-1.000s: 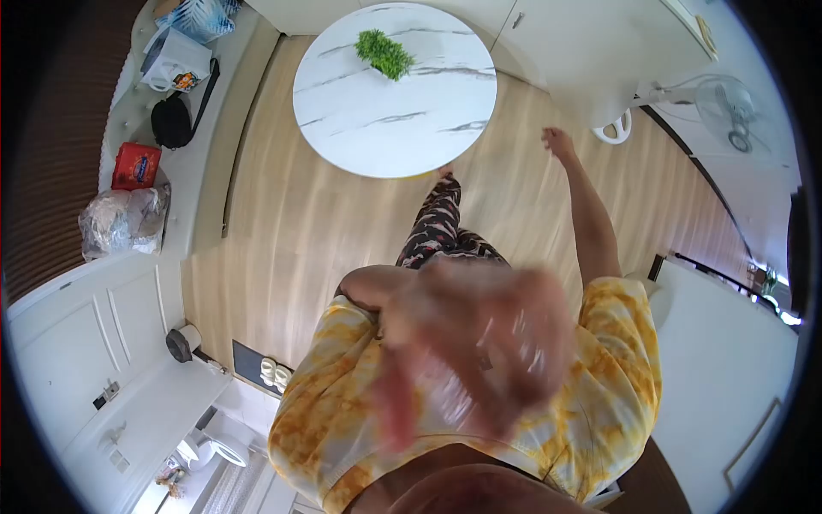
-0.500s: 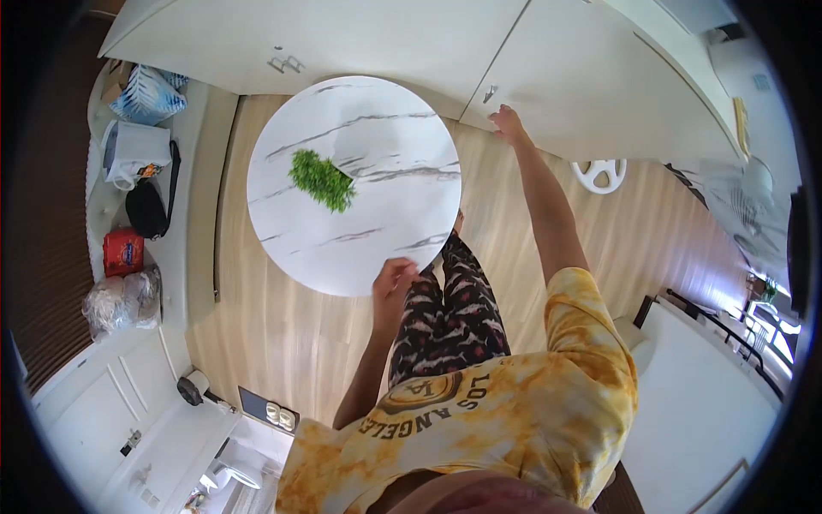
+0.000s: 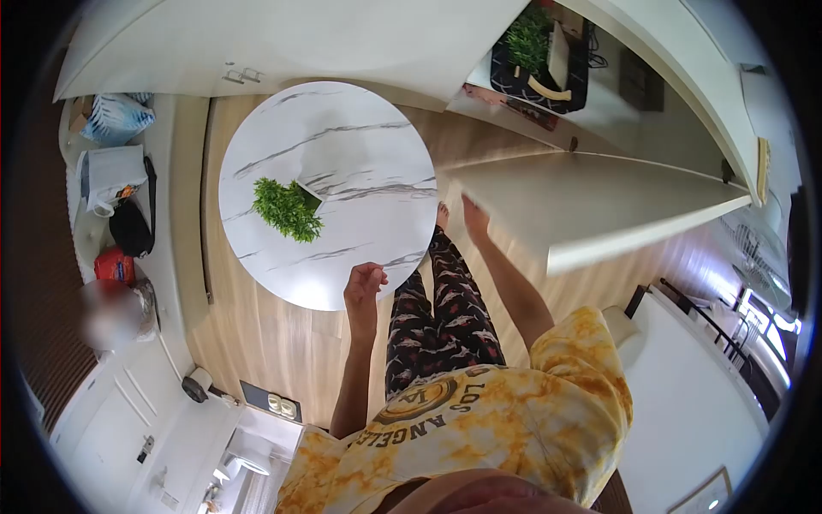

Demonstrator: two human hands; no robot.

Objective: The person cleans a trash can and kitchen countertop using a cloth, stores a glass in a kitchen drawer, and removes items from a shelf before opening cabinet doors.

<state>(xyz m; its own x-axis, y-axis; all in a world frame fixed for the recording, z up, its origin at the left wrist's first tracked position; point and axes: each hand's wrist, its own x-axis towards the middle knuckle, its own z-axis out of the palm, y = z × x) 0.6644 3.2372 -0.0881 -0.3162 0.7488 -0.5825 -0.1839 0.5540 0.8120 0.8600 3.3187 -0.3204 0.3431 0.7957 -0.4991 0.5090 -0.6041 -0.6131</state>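
Observation:
My right hand (image 3: 476, 223) is at the free edge of a cream cabinet door (image 3: 591, 201), which stands swung out; the fingers are closed at this edge and partly blurred. My left hand (image 3: 366, 287) hovers at the near rim of a round white marble-patterned table (image 3: 368, 231). Its fingers are loosely curled together and I see nothing in them. A potted green plant (image 3: 287, 210) lies on the table. Inside the opened cabinet, another green plant (image 3: 527, 38) shows beside a black patterned bag (image 3: 522, 86) with a pale curved handle.
At the left, a ledge holds a white bag (image 3: 114, 176), a black pouch (image 3: 131, 229) and a red pack (image 3: 114, 265). A standing fan (image 3: 758, 253) is at the right. My feet are on the wood floor (image 3: 265, 343) between table and door.
The cabinet door has swung open towards me, and my right hand has come back with it. The cabinet's inside now shows. My left hand stays near the table's rim.

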